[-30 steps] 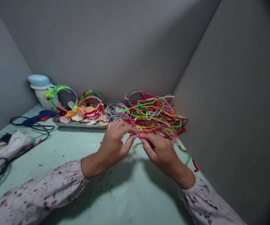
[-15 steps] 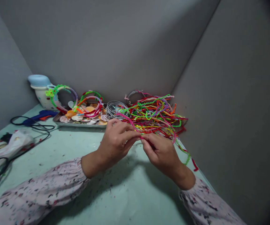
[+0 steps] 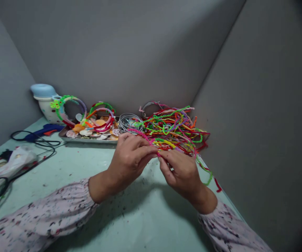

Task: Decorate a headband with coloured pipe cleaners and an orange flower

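Note:
A pink pipe cleaner (image 3: 139,132) is pinched between my two hands above the table, its free end curving up to the left behind my fingers. My left hand (image 3: 131,155) grips it between thumb and fingertips. Close against those fingertips, my right hand (image 3: 179,171) pinches the same strand with thumb and index finger. Just behind the hands lies a tangled heap of coloured pipe cleaners (image 3: 172,122). The stretch of the strand inside my fingers is mostly hidden.
A metal tray (image 3: 88,140) holds shells, wire coils (image 3: 130,120) and wrapped rings (image 3: 73,99). Farther left stand a white container with a blue lid (image 3: 43,91), a blue glue gun (image 3: 39,132), a black cord (image 3: 33,170) and a white plastic bag (image 3: 21,159). Grey walls enclose the table.
The pink pipe cleaner's free end has swung slightly down and left. Both hands keep their pinch in nearly the same place, the right fingers shifting a little.

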### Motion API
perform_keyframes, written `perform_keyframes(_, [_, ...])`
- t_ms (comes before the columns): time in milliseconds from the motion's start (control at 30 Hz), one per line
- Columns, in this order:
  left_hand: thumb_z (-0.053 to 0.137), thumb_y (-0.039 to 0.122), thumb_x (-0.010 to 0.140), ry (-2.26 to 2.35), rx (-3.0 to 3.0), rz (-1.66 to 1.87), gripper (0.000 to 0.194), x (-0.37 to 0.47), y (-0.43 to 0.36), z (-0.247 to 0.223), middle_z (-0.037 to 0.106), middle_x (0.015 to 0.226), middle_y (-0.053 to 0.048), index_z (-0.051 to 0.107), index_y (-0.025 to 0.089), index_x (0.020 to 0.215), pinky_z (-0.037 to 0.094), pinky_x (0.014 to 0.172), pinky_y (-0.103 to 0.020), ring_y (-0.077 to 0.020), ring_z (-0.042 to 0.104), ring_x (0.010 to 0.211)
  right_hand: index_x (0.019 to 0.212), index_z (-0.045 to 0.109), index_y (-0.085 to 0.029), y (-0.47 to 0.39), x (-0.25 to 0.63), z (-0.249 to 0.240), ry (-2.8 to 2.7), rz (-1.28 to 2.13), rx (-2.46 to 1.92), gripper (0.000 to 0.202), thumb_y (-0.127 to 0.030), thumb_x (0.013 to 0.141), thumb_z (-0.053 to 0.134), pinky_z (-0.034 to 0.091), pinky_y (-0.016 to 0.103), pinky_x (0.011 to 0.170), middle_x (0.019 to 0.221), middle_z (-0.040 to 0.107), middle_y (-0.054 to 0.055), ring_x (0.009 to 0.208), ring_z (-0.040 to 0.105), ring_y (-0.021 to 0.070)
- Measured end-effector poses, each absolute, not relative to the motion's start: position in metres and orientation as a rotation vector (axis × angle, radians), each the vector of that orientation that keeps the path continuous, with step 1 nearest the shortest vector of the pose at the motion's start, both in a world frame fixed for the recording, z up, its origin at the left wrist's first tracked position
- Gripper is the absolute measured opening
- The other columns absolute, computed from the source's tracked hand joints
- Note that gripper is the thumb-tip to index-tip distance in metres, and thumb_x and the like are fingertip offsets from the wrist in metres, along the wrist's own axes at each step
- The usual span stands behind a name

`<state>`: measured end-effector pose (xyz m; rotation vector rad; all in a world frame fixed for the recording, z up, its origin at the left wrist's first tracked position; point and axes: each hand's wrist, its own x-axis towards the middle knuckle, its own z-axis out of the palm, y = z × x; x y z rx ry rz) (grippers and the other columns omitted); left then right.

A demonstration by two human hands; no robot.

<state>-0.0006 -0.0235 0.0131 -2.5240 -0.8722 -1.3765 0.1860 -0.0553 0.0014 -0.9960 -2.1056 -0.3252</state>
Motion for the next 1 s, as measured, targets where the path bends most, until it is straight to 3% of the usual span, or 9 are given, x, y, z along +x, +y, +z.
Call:
perform_keyframes(467, [0.052,0.028,0.092,-1.055,-2.645,-1.158,0.017,0.0047,-0.0307,0.0145,0.063,0.081,-0.005,0.064,0.017,0.088,0.035,0.073,-0.035,-0.0189,0.052,0.078,0.095,0.063,-0.014,-0.0522,0.1906,-0.0032,-2.205,-0.759,-0.977,0.012,-0.016,0.089,0.052,0.032,0.033,0.058,0.065,0.061,0.004,0.061,0.052,0.0171])
perform_keyframes(1000, [0.050,0.026,0.091,-1.171,-2.787,-0.975,0.019,0.0017,-0.0316,0.0209,0.060,0.079,-0.005,0.063,0.016,0.082,0.039,0.071,-0.034,-0.0192,0.051,0.077,0.092,0.063,-0.016,-0.0484,0.1953,-0.0074,-2.303,-0.650,-0.972,0.013,-0.018,0.091,0.050,0.032,0.033,0.062,0.071,0.064,0.004,0.066,0.052,0.0175])
